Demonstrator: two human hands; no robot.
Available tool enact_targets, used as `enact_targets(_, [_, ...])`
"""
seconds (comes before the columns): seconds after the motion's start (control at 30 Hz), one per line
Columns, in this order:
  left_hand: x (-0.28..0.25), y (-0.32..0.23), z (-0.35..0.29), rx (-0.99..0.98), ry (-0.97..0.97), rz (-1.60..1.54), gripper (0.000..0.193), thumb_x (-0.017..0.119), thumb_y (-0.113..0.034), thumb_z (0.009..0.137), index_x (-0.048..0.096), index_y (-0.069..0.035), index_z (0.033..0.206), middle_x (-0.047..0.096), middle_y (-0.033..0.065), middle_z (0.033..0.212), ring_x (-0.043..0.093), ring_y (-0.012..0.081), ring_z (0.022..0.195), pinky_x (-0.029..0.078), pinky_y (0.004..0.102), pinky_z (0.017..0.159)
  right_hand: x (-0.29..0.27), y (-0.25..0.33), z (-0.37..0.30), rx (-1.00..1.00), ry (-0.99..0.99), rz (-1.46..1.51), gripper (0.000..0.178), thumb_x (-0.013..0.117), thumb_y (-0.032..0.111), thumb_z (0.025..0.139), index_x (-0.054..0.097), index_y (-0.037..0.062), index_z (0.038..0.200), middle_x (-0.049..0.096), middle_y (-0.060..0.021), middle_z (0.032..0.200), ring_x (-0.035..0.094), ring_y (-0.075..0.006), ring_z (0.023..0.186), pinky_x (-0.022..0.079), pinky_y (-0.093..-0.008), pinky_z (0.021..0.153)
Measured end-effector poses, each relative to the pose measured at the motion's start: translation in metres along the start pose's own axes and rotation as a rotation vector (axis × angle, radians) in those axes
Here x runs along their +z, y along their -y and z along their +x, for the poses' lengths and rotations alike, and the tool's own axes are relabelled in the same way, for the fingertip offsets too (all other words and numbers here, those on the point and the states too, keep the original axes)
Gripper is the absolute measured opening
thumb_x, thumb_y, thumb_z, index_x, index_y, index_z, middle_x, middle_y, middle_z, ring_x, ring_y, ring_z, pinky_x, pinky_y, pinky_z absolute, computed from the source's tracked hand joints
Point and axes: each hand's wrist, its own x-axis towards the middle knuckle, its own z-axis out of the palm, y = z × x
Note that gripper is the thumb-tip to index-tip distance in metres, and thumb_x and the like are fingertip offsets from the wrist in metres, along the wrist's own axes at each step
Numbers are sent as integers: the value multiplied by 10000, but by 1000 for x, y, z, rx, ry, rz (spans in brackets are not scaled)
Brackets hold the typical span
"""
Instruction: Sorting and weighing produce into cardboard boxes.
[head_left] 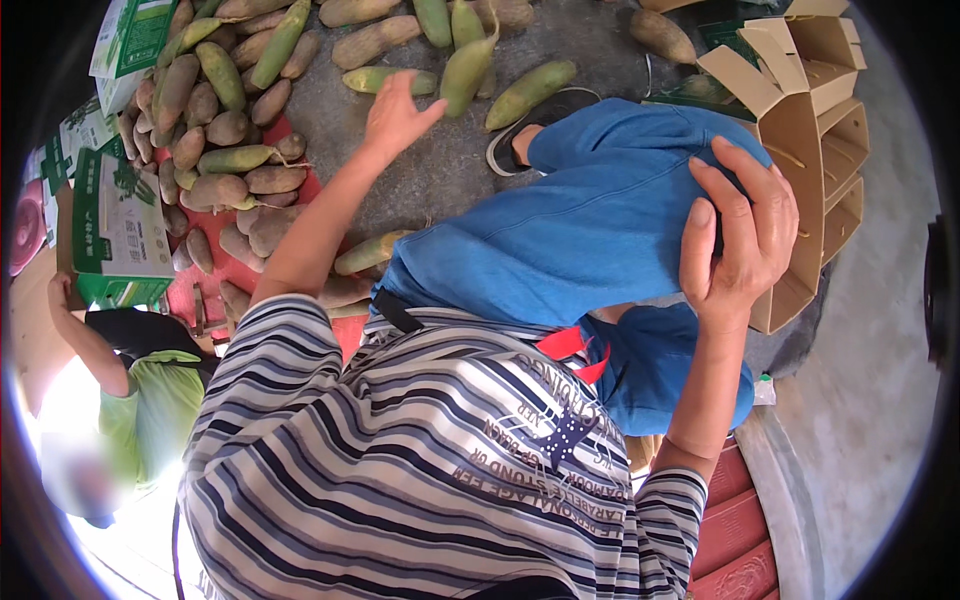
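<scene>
My left hand (393, 118) reaches over the floor with thumb and fingers spread, holding nothing. Its fingertips overlap a green radish (422, 82) in the view; whether they touch it I cannot tell. Just to the right, a pale green radish (466, 75) with a thin root tip lies across others, and another green radish (531, 94) lies beside my shoe. My right hand (745, 225) is at my blue-trousered knee, its fingers bent but apart, with no object visible in it. A dark patch shows between thumb and fingers.
A large heap of soil-covered radishes (228, 128) spreads over red sheeting on the left. Open cardboard boxes (790, 190) stand at the right. At far left, a person in a green top (165, 400) holds a green-and-white carton (120, 215). Several radishes lie along the top.
</scene>
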Motion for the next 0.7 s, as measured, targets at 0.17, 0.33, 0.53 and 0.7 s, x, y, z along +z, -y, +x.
enact_targets(0.17, [7,73,-114,-86,951,345,622,701,-469,647,529,-22,1044,545,189,1056,524,339,1036,452,420,835,-3,1,-3,7,-44,-18,172,564,158,702,663,80,819,635,-61,939,591,-209,836,424,-384,842])
enact_targets(0.33, [34,126,-230,-192,1057,509,645,737,-355,619,460,-51,1116,517,174,1083,530,341,1010,463,425,818,1,1,1,-16,-20,-19,171,563,157,706,664,77,818,637,-65,947,592,-211,843,423,-381,842])
enact_targets(0.53, [5,74,-156,-229,771,182,551,703,-258,639,445,-49,1078,508,181,1037,520,359,969,448,415,824,-1,2,1,-2,-16,-15,173,556,161,714,663,78,821,636,-63,942,591,-211,845,421,-380,842])
enact_targets(0.7, [22,16,-41,-28,279,7,594,686,-253,660,435,-24,1147,506,200,1055,503,360,999,435,410,833,2,5,5,-26,-17,-13,173,551,159,723,662,79,829,635,-62,945,590,-210,849,418,-382,848])
